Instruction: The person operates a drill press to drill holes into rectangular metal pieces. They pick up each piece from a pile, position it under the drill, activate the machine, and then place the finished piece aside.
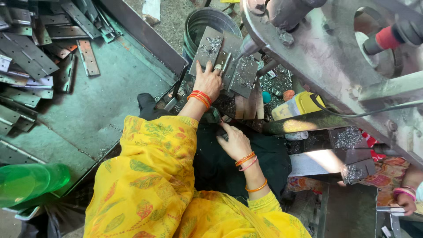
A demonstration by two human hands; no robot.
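Hands at a drill press, seen from the head camera as I watch from afar: the left hand (208,80) lies flat, fingers spread, pressing down on a grey metal hinge plate (222,59) that rests on the machine's work table under the drill bit (248,46). Metal shavings (213,43) are strewn over the plate and over the table around it. Red and orange bangles (199,98) circle that wrist. The right hand (235,142) sits lower, over dark cloth on the lap, fingers loosely curled toward something small and dark; I cannot tell whether it grips anything. Orange bangles (246,159) ring this wrist too. Both arms wear yellow patterned sleeves (150,176). A grey metal bucket (200,22) stands just behind the plate. To the left, a heap of finished hinges (31,57) lies on a green-grey metal sheet (110,92). A green plastic bottle (31,180) shows at the lower left edge. Right of the table stands a yellow container (299,105), near a red-handled lever (387,39) on the machine's big grey frame (326,57). Another person's hand (404,200), with a pink bangle, shows at the lower right.
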